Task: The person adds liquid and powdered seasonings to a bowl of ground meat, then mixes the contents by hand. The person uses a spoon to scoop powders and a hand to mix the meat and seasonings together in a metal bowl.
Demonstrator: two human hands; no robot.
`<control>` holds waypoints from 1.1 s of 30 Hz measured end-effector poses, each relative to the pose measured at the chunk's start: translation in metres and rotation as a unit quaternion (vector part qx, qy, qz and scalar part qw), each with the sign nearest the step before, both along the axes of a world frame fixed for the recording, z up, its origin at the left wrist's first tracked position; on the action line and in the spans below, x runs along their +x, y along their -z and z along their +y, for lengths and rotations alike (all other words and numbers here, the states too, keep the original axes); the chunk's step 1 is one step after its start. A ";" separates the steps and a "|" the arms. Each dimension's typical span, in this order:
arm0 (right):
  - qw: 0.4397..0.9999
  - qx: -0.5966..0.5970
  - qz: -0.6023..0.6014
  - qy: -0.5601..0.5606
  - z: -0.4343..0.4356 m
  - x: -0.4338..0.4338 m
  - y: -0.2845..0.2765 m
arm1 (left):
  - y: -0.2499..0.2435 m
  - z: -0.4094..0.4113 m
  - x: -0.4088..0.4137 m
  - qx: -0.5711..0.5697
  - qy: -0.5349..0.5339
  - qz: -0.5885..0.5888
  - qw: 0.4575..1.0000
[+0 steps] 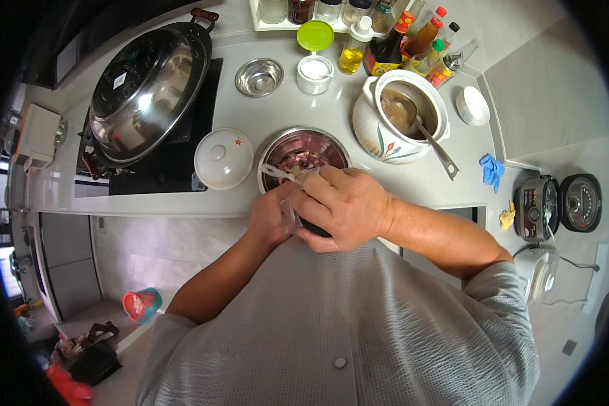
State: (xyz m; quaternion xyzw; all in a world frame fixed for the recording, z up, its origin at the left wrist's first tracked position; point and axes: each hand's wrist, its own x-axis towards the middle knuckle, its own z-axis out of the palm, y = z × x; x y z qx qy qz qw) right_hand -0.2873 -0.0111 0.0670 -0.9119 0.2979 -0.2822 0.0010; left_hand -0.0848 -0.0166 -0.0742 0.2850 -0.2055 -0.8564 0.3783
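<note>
My left hand [270, 215] and my right hand [342, 205] meet at the counter's front edge, both gripping a small clear item [287, 212]. A dark rounded part [314, 227] shows under my right fingers. Whether it is a lidded jar or something wrapped in plastic, I cannot tell, as my fingers cover most of it. A thin white looped piece [274, 170] sticks out from between my hands over a stainless steel bowl [338, 140]. Inside this bowl lie reddish pieces of raw meat [304, 160]. My hands hide its near rim.
Left of the bowl are a white lid [223, 165] and a covered wok [147, 96] on the hob. A white pot [385, 144] holding soup and a ladle [439, 152] stands right. Behind are a small steel bowl [259, 78], an open green-lidded jar [314, 78] and several bottles [385, 56].
</note>
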 end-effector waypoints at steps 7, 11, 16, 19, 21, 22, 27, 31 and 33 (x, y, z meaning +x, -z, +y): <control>0.997 0.019 -0.003 -0.072 -0.014 -0.005 -0.018 | -0.035 -0.010 0.002 -0.354 0.040 -0.234 0.905; 0.993 0.116 -0.017 0.031 -0.002 -0.002 -0.045 | -0.040 -0.013 -0.001 -0.363 0.007 -0.222 0.905; 0.965 0.245 0.048 0.086 0.010 0.003 -0.051 | -0.044 -0.013 0.000 -0.344 0.016 -0.207 0.916; 0.990 0.120 0.069 -0.004 0.005 -0.007 -0.055 | -0.048 -0.012 -0.002 -0.389 0.006 -0.242 0.889; 0.994 0.097 0.043 0.017 0.006 -0.005 -0.062 | -0.050 -0.010 -0.009 -0.318 -0.002 -0.227 0.921; 0.991 0.113 0.008 0.064 0.010 -0.001 -0.065 | -0.054 -0.011 -0.010 -0.324 0.005 -0.231 0.917; 0.943 0.300 0.023 0.141 0.015 -0.002 -0.073 | -0.010 -0.019 -0.003 -0.120 0.025 -0.028 0.992; 0.975 0.218 -0.015 0.044 0.011 -0.007 -0.069 | -0.013 -0.021 -0.011 -0.065 -0.010 0.035 0.997; 0.977 0.214 -0.008 0.006 0.009 -0.014 -0.066 | -0.018 -0.020 -0.013 -0.089 -0.007 0.029 0.996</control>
